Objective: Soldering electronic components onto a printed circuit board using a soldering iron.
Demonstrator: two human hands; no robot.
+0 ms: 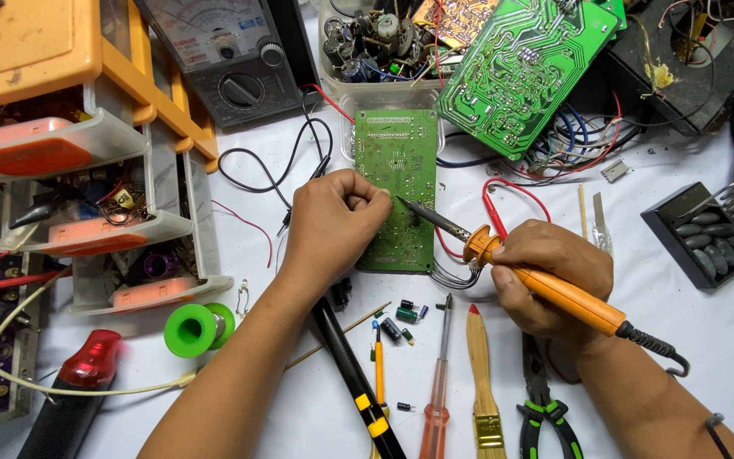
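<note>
Orange-handled soldering iron (545, 285), gripped closed in right hand (545, 280), tip on small green circuit board (397, 187) lying mid-table; left hand (333, 223) curled, steadying board edge; advisable: brief tip contact, firm bracing

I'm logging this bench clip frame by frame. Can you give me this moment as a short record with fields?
Left hand: fist resting on the small green circuit board
Right hand: grips the orange soldering iron, tip on the board
Near the hands: green solder spool, screwdrivers, brush, pliers, loose capacitors
Behind: analog multimeter, larger green board
Left side: orange parts drawers
</note>
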